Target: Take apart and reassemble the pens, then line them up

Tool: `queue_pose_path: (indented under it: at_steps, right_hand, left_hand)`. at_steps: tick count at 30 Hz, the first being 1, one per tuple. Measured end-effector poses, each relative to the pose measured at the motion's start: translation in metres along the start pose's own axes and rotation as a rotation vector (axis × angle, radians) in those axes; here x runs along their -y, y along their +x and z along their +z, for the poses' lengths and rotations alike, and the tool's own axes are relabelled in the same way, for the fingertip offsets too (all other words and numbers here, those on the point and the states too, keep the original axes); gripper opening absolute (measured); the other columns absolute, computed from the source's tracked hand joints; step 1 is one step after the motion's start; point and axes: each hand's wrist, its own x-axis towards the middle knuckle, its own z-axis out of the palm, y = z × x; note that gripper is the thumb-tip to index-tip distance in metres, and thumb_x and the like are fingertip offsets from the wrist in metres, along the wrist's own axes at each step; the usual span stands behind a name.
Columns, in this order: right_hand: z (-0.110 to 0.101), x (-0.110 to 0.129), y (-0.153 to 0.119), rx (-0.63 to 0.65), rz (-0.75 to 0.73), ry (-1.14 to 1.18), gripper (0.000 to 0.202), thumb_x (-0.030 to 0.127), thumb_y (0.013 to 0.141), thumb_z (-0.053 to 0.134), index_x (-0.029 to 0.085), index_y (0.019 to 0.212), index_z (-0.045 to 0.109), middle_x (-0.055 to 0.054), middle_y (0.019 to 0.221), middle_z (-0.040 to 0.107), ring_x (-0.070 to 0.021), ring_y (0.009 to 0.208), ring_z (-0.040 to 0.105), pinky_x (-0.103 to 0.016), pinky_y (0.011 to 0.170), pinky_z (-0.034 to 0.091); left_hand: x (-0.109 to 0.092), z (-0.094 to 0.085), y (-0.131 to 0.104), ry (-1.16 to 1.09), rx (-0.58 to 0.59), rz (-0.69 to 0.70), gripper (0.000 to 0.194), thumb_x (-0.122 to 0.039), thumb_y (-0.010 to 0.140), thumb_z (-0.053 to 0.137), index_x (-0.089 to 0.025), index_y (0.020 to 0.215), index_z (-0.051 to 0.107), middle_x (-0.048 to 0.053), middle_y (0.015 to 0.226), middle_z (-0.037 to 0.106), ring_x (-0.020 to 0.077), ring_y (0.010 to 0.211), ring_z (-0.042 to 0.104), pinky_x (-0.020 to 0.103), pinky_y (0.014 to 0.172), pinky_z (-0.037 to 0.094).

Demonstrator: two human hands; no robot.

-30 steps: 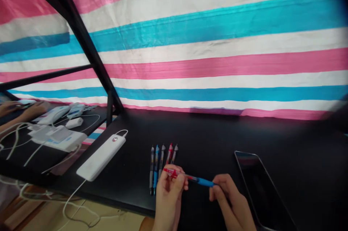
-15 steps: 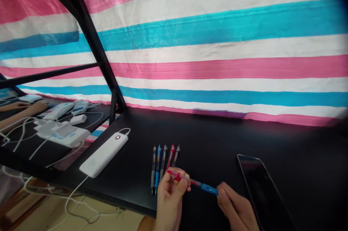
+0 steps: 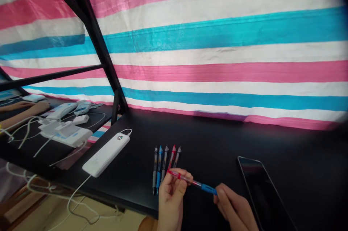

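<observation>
A pen (image 3: 196,184) with a red top and a blue grip is held between my two hands above the black table. My left hand (image 3: 172,196) has its curled fingers around the red end, with the thumb lying just below the barrel. At the blue end, my right hand (image 3: 234,203) pinches the tip between thumb and fingers, which hide the point. Behind my left hand several pens lie side by side: a blue pen (image 3: 159,165), a red pen (image 3: 172,156) and grey-gripped pens (image 3: 154,169). My left hand partly covers their lower ends.
A dark phone (image 3: 265,191) lies right of my right hand. A white power bank (image 3: 106,155) with a cable sits to the left. Beyond the black frame (image 3: 95,38), another person's hand (image 3: 40,107) rests near a power strip (image 3: 67,135) and chargers. A striped sheet (image 3: 217,71) hangs behind.
My left thumb has moved down off the pen's red part, showing more of the barrel. My right hand keeps its pinch at the blue end. The view has shifted slightly.
</observation>
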Motion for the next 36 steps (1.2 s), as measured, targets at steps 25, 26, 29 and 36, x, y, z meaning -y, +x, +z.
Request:
queue_pose_path:
  at_steps: [25, 26, 29, 36]
  right_hand:
    - [-0.009, -0.001, 0.008, 0.033, -0.084, 0.032, 0.053, 0.059, 0.104, 0.037, 0.022, 0.074, 0.059, 0.004, 0.059, 0.041, -0.0154, 0.056, 0.042, -0.028, 0.055, 0.033]
    - [-0.008, 0.000, 0.008, 0.025, -0.084, 0.035, 0.054, 0.060, 0.104, 0.037, 0.022, 0.073, 0.059, 0.004, 0.059, 0.041, -0.0152, 0.055, 0.041, -0.028, 0.054, 0.032]
    - [-0.005, 0.001, 0.008, -0.004, -0.072, 0.033, 0.055, 0.061, 0.104, 0.037, 0.021, 0.072, 0.059, 0.004, 0.059, 0.039, -0.0148, 0.055, 0.039, -0.028, 0.053, 0.031]
    - [-0.005, 0.003, 0.008, -0.015, -0.077, 0.037, 0.053, 0.059, 0.104, 0.038, 0.021, 0.072, 0.058, 0.004, 0.060, 0.040, -0.0148, 0.057, 0.041, -0.028, 0.055, 0.031]
  left_hand:
    - [-0.073, 0.029, 0.070, 0.362, 0.382, 0.044, 0.042, -0.028, 0.085, 0.078, -0.023, 0.117, 0.052, 0.001, 0.082, 0.072, 0.0169, 0.070, 0.069, 0.029, 0.065, 0.057]
    - [-0.073, 0.030, 0.072, 0.385, 0.403, 0.043, 0.041, -0.028, 0.085, 0.077, -0.022, 0.117, 0.052, 0.001, 0.082, 0.071, 0.0168, 0.070, 0.069, 0.030, 0.066, 0.057]
    - [-0.073, 0.032, 0.080, 0.455, 0.450, 0.047, 0.037, -0.028, 0.084, 0.077, -0.022, 0.112, 0.053, 0.002, 0.082, 0.072, 0.0179, 0.070, 0.069, 0.032, 0.068, 0.058]
    - [-0.074, 0.030, 0.093, 0.521, 0.479, 0.014, 0.042, -0.030, 0.082, 0.078, -0.024, 0.114, 0.051, -0.001, 0.079, 0.070, 0.0183, 0.070, 0.070, 0.033, 0.070, 0.058]
